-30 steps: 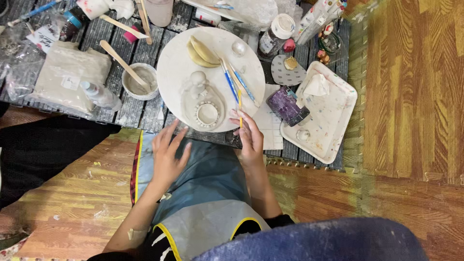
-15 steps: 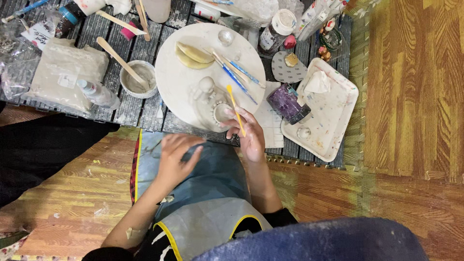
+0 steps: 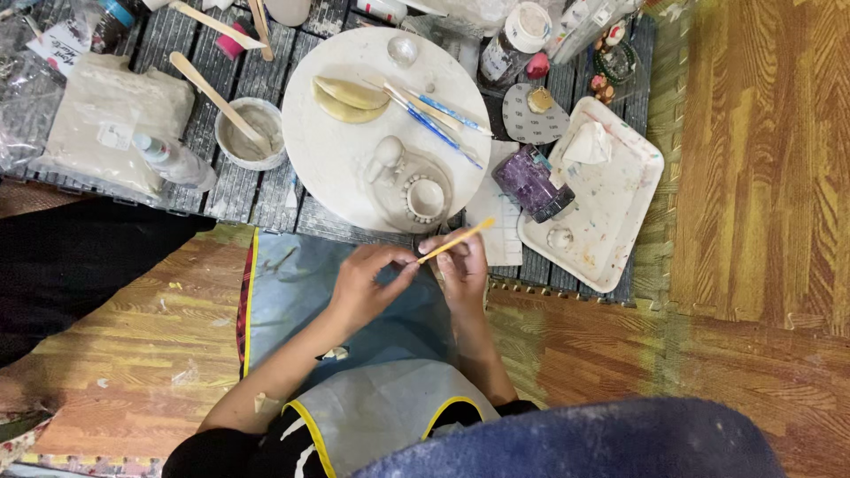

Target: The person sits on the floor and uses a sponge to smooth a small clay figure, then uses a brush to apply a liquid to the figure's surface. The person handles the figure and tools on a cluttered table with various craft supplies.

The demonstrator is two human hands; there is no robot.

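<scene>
Above my lap, my right hand (image 3: pixel 462 270) pinches a yellow stick (image 3: pixel 456 240) while my left hand (image 3: pixel 367 285) closes its fingertips on the lower end, steadying it just short of the round board (image 3: pixel 336 150) holding a small clay cup (image 3: pixel 425 196)

Your hands meet over your apron (image 3: pixel 354 310), just before the round board (image 3: pixel 354 150): left hand (image 3: pixel 363 288) left, right hand (image 3: pixel 462 270) right, the stick (image 3: pixel 456 240) between them. On the board sit a clay piece (image 3: pixel 416 195) nearest you and brushes (image 3: pixel 438 119) behind it. A bowl (image 3: pixel 251 134) lies left of the board; a tray (image 3: pixel 611 212) lies right, with a jar (image 3: pixel 534 183) between.
</scene>
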